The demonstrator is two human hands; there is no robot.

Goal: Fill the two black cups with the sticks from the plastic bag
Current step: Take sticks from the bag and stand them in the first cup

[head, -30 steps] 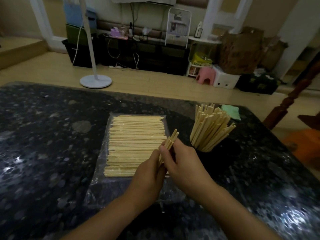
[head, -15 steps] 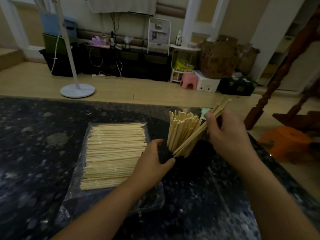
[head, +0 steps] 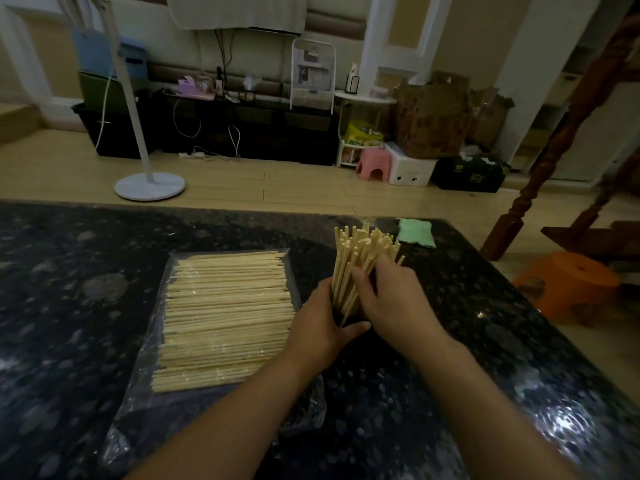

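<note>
A clear plastic bag (head: 221, 407) lies on the dark stone table (head: 69, 306), with a flat layer of pale wooden sticks (head: 225, 317) on it. To its right a black cup, almost hidden by my hands, holds a thick upright bundle of sticks (head: 360, 254). My left hand (head: 322, 327) grips the cup from the left, thumb across its front. My right hand (head: 391, 303) wraps round the bundle from the right, just above the cup. Only one cup shows.
A small green packet (head: 415, 232) lies near the table's far right corner. Beyond the table are a white fan stand (head: 149, 183), a pink stool (head: 372, 164), an orange stool (head: 571, 285) and a wooden chair leg (head: 519, 202).
One second ago both hands held a few sticks over the bag. My right hand carried them into the cup, then dropped onto the bundle. My left hand took hold of the cup.
</note>
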